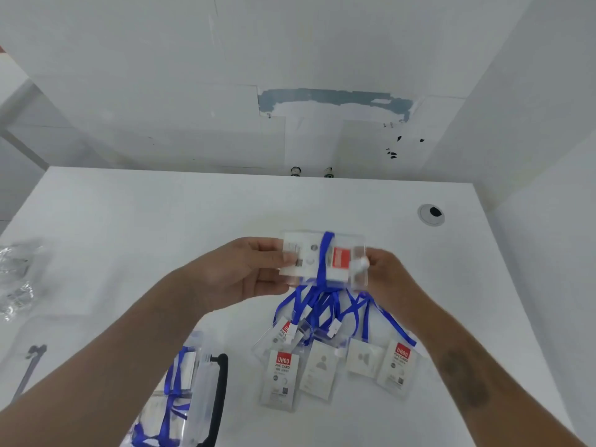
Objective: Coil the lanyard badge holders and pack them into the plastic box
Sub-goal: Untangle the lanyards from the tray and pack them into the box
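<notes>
Above the middle of the white table, both hands hold one clear badge holder with a red label and a blue lanyard wrapped across it. My left hand grips its left edge, thumb on the front. My right hand pinches its right edge. Below lie several more badge holders with tangled blue lanyards. The clear plastic box with a black handle sits at the lower left under my left forearm, with packed holders and blue lanyards inside.
Crumpled clear plastic wrapping lies at the table's left edge. A grey tool-like object lies near the front left. A round cable grommet sits at the far right. White walls close in behind and to the right.
</notes>
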### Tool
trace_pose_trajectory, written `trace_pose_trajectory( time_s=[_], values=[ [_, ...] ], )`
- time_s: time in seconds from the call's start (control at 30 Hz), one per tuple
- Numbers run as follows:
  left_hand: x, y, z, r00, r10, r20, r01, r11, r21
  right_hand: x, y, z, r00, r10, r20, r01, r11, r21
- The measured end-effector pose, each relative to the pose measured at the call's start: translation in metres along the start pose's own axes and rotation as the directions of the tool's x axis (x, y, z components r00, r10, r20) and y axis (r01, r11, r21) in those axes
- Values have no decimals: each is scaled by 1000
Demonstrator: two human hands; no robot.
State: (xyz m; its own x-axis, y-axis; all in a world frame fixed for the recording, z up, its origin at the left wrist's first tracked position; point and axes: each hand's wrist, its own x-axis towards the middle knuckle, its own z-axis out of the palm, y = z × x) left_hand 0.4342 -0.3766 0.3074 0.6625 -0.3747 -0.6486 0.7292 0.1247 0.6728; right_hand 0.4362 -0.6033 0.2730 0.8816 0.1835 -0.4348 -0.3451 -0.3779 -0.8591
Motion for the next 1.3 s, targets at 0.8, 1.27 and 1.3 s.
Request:
trace_pose_trajectory(
  time_s=[0.8, 1.27, 1.3],
  values=[
    [-38, -20, -7, 998, 63, -8, -63, 997, 47, -16, -14, 36, 961, 183, 206, -271, 760, 591],
    [-34, -38, -8, 845, 251, -471, -122, 950, 288, -84, -37, 49, 984, -165, 72, 175, 781, -599],
    [-37, -38, -9, 855, 241, -460, -101, 946, 309, -82, -46, 46, 967, -251, 52, 219, 706, -674]
  ],
)
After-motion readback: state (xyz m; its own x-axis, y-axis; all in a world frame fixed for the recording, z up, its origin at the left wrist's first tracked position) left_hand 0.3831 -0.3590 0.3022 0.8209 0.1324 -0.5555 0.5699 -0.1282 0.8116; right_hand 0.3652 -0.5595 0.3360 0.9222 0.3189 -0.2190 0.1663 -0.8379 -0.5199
